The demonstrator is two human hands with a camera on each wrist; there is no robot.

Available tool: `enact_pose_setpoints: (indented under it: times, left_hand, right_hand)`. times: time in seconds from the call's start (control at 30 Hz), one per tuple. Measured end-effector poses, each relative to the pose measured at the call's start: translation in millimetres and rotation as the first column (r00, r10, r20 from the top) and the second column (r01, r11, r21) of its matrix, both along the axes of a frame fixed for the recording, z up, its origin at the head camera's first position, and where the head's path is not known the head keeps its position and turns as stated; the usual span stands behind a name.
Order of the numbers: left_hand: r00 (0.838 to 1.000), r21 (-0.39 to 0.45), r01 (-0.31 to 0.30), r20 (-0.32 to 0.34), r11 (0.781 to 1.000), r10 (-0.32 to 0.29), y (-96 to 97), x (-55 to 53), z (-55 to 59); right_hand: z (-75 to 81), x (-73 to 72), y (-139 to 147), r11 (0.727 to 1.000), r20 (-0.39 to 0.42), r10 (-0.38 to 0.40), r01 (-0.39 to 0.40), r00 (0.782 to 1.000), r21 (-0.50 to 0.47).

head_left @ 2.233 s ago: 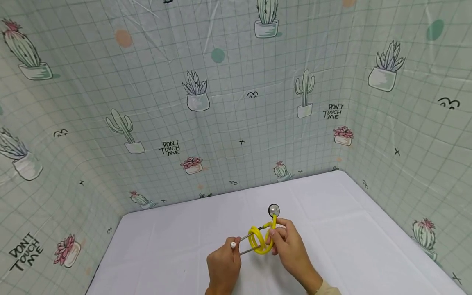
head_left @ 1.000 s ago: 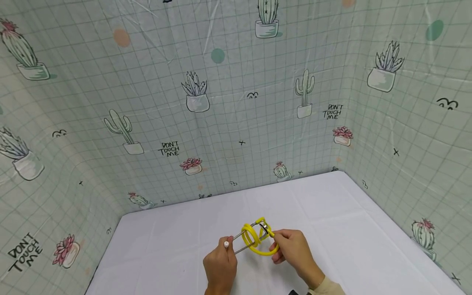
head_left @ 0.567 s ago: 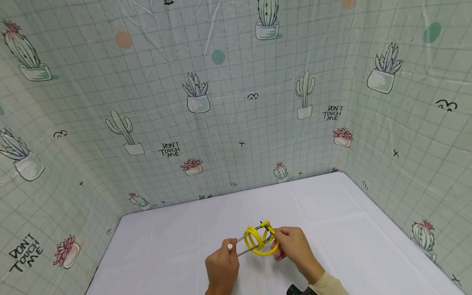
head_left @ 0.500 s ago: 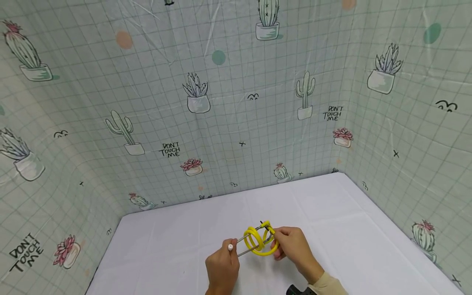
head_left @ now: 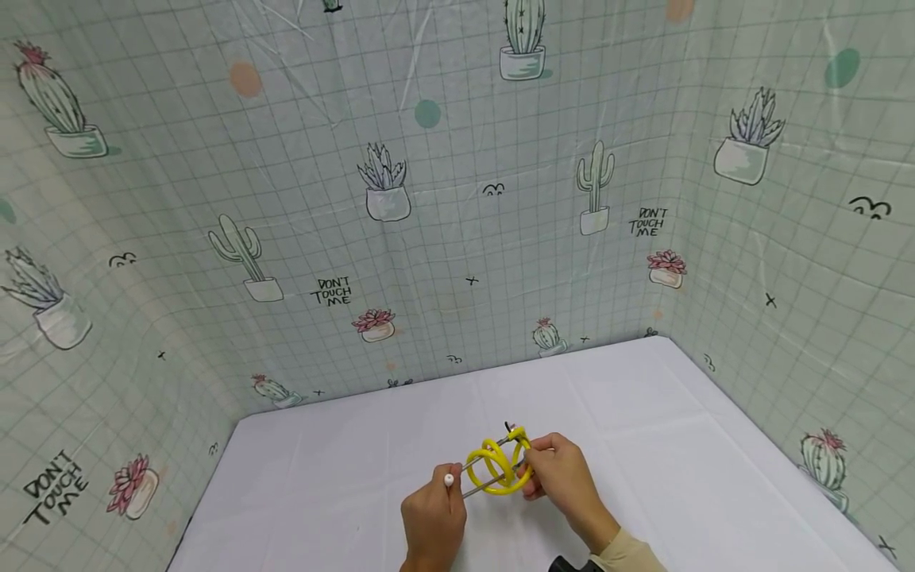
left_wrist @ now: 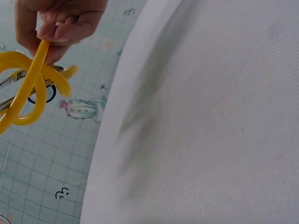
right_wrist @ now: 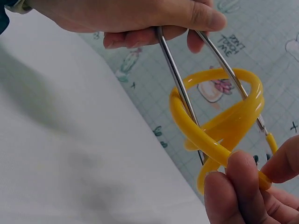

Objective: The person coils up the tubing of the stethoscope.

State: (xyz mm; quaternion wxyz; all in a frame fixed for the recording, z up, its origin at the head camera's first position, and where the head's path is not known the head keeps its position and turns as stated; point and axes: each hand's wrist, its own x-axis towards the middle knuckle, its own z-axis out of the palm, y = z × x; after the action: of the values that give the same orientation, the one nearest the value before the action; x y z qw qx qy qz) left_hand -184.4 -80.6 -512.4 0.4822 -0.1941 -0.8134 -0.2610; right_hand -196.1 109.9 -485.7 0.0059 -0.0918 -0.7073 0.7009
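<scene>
A stethoscope with yellow tubing (head_left: 477, 472) is held above the table between both hands. My left hand (head_left: 434, 512) grips its metal ear tubes (right_wrist: 174, 70); a white eartip (head_left: 449, 480) sticks out by the thumb. The yellow tube winds in loops around the metal tubes. With thumb and fingers, my right hand (head_left: 561, 475) pinches a stretch of the yellow tube (right_wrist: 205, 142) at the far end of the coil. The dark-rimmed chest piece (head_left: 509, 427) shows edge-on beyond the loops. In the left wrist view only the right hand (left_wrist: 60, 23) appears.
A white cloth covers the table (head_left: 343, 477) under the hands. Cactus-printed sheeting (head_left: 443, 238) stands around the back and both sides. A black device (head_left: 572, 565) sits by the right sleeve (head_left: 629, 554).
The chest piece, earlier face-up beyond the right hand, has swung in beside the coil. Tubing has been drawn round the metal tubes, and a loop now lies closer to the left hand.
</scene>
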Motion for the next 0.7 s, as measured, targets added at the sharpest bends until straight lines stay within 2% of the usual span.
enact_pose_setpoints:
  times: [0.2,0.3,0.37,0.43,0.5,0.57,0.7]
  left_hand:
    - [0.998,0.032,-0.011,0.054,0.999,0.009,1.2,2.0,0.4]
    - [0.996,0.072,-0.025,0.089,0.997,0.019,2.9,1.8,0.0]
    - [0.992,0.108,-0.039,0.127,0.993,0.025,3.8,1.6,-0.9]
    - [0.983,0.153,-0.052,0.18,0.987,0.024,4.6,1.6,-1.7]
    - [0.968,0.218,-0.051,0.251,0.975,-0.006,5.5,2.3,-1.8]
    - [0.944,0.287,-0.044,0.327,0.957,-0.055,6.2,3.3,-1.2]
    - [0.883,0.402,-0.039,0.442,0.915,-0.157,6.7,5.6,0.9]
  right_hand:
    - [-1.6,0.6,-1.4,0.999,-0.048,-0.01,0.011,0.999,0.033]
    - [-1.9,-0.3,-1.4,0.992,-0.101,-0.018,0.031,0.995,0.121]
    - [-2.2,-1.1,-0.9,0.975,-0.141,-0.02,0.051,0.99,0.217]
    - [-3.3,-1.7,0.0,0.943,-0.187,-0.015,0.077,0.982,0.324]
    - [-4.1,-2.0,1.1,0.902,-0.238,-0.005,0.107,0.971,0.418]
    - [-5.1,-2.6,2.2,0.862,-0.306,0.013,0.145,0.952,0.486]
    - [-6.9,-3.9,3.7,0.767,-0.429,0.039,0.248,0.902,0.592]
